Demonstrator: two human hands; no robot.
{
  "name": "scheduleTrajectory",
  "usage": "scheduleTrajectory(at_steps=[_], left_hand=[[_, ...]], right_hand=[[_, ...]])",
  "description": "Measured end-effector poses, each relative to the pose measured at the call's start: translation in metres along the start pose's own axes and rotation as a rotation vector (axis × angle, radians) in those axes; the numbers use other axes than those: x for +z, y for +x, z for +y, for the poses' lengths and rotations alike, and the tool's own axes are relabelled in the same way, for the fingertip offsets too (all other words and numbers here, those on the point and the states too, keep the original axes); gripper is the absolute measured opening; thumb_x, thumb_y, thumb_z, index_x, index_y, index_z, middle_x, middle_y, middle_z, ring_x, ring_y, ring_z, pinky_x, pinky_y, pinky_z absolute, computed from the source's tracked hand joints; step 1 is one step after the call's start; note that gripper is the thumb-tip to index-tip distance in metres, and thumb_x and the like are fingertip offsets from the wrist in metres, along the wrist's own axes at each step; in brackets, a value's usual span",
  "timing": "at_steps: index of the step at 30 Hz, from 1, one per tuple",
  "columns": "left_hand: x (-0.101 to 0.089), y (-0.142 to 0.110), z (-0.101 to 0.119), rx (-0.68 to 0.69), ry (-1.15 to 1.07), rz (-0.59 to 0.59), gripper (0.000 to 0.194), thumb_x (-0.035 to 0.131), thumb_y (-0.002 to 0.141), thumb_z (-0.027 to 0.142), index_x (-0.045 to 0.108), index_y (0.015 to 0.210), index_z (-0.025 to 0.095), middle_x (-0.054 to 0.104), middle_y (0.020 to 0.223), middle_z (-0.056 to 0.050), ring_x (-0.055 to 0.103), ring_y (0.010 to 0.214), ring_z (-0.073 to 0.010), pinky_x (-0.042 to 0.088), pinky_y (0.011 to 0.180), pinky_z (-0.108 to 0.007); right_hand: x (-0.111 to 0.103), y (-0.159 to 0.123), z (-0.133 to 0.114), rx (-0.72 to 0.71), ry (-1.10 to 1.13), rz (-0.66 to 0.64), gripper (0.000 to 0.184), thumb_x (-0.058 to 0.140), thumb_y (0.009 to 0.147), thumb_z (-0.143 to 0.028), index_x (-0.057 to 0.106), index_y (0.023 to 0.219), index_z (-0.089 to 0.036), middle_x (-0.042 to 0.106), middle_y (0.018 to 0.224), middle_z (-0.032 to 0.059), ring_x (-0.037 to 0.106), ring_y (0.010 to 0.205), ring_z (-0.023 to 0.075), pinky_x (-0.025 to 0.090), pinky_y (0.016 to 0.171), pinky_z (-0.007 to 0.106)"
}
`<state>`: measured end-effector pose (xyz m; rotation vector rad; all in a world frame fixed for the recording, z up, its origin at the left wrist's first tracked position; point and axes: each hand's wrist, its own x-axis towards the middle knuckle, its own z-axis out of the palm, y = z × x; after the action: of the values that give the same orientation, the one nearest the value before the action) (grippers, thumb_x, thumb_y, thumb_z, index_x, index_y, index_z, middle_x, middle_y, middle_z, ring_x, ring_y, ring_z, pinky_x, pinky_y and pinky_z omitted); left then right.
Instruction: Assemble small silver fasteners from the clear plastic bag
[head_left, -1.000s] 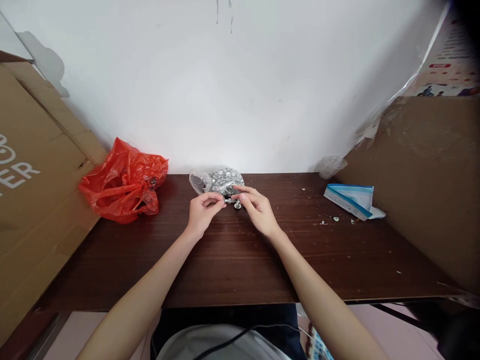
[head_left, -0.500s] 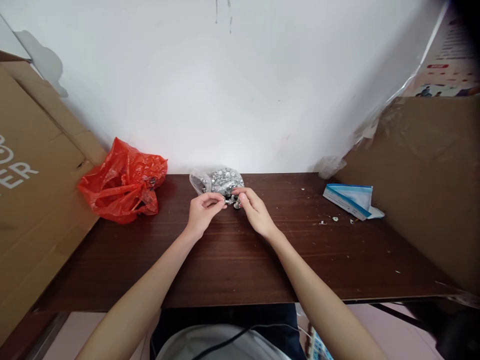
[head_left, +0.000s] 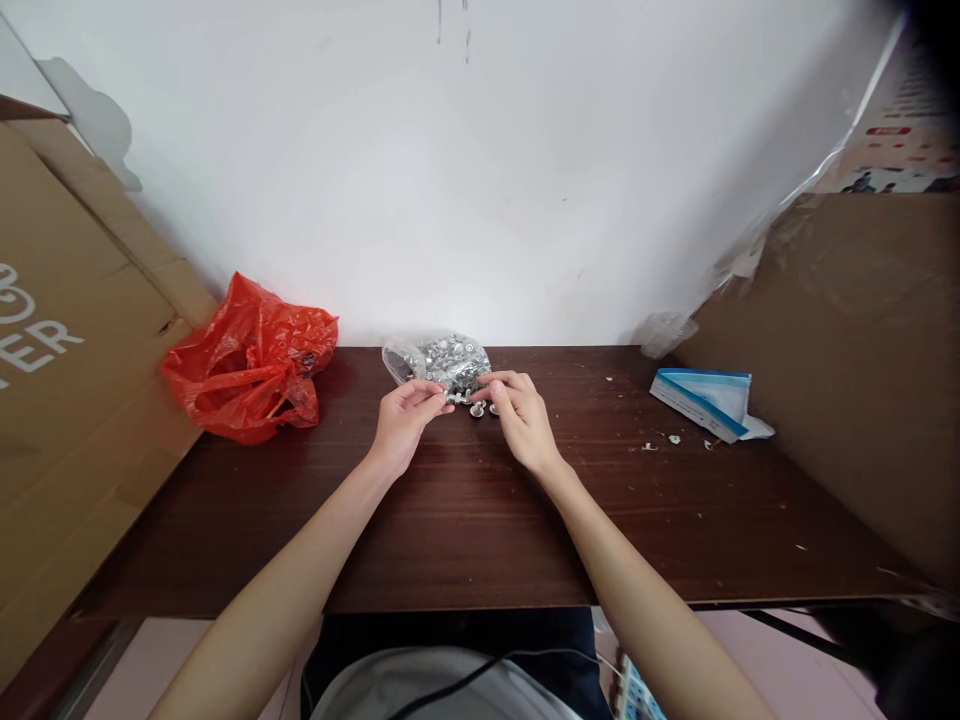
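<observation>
My left hand [head_left: 403, 428] pinches a small silver metal bolt [head_left: 454, 398] between thumb and fingertips. Close to its right, my right hand [head_left: 526, 425] has index finger and thumb apart, with nothing visible between them. A loose wide-headed bolt [head_left: 478, 409] lies on the table between the hands, and another one is partly hidden by my right thumb. Just behind my fingers sits a clear plastic bag [head_left: 403, 358] full of small silver metal pieces [head_left: 454, 355].
A crumpled red plastic bag [head_left: 247, 365] lies left on the dark brown table [head_left: 465, 530], beside a cardboard box [head_left: 67, 360]. On the right are a blue and white packet [head_left: 705, 400], white scraps [head_left: 674, 439] and another cardboard box [head_left: 847, 380]. A white wall [head_left: 465, 180] stands behind.
My right hand has moved slightly right, and its thumb and index finger have spread apart. The loose bolts near it show more clearly. My left hand keeps its pinch.
</observation>
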<state>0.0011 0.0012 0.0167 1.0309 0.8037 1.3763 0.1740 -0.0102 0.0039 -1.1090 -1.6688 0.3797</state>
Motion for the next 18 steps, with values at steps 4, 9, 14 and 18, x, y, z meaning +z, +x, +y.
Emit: scheduleTrajectory(at_steps=[4, 9, 14, 18], left_hand=[[0.0002, -0.0001, 0.0006, 0.003, -0.013, 0.009, 0.018, 0.081, 0.058, 0.019, 0.067, 0.068, 0.013, 0.066, 0.079, -0.002, 0.060, 0.072, -0.0105, 0.053, 0.075, -0.027], [0.0000, -0.0003, -0.0012, 0.011, 0.003, -0.015, 0.017, 0.080, 0.060, 0.019, 0.068, 0.069, 0.013, 0.066, 0.079, -0.002, 0.062, 0.075, -0.0124, 0.053, 0.077, -0.029], [-0.0014, 0.0008, -0.0020, 0.005, 0.007, 0.000, 0.017, 0.080, 0.060, 0.019, 0.067, 0.068, 0.013, 0.067, 0.082, -0.003, 0.061, 0.075, -0.0120, 0.054, 0.077, -0.029], [-0.0039, 0.0012, -0.0035, 0.023, 0.034, 0.004, 0.016, 0.079, 0.062, 0.020, 0.069, 0.071, 0.013, 0.067, 0.080, -0.003, 0.061, 0.075, -0.0121, 0.054, 0.076, -0.029]], right_hand=[[-0.0018, 0.0000, -0.0049, -0.079, 0.055, -0.043, 0.036, 0.038, 0.098, -0.042, 0.068, 0.111, -0.027, 0.061, 0.119, 0.0051, 0.050, 0.113, 0.0226, 0.039, 0.101, 0.043], [0.0035, -0.0028, -0.0023, -0.113, 0.024, -0.119, 0.034, 0.042, 0.096, -0.041, 0.073, 0.097, -0.027, 0.063, 0.114, 0.0053, 0.049, 0.113, 0.0233, 0.041, 0.099, 0.043], [0.0016, -0.0010, 0.0018, -0.029, -0.012, -0.031, 0.038, 0.041, 0.097, -0.039, 0.075, 0.083, -0.025, 0.065, 0.108, 0.0057, 0.053, 0.105, 0.0234, 0.043, 0.095, 0.044], [-0.0022, -0.0011, -0.0048, -0.148, 0.052, -0.081, 0.031, 0.043, 0.097, -0.037, 0.064, 0.118, -0.029, 0.061, 0.120, 0.0043, 0.050, 0.115, 0.0219, 0.040, 0.101, 0.043]])
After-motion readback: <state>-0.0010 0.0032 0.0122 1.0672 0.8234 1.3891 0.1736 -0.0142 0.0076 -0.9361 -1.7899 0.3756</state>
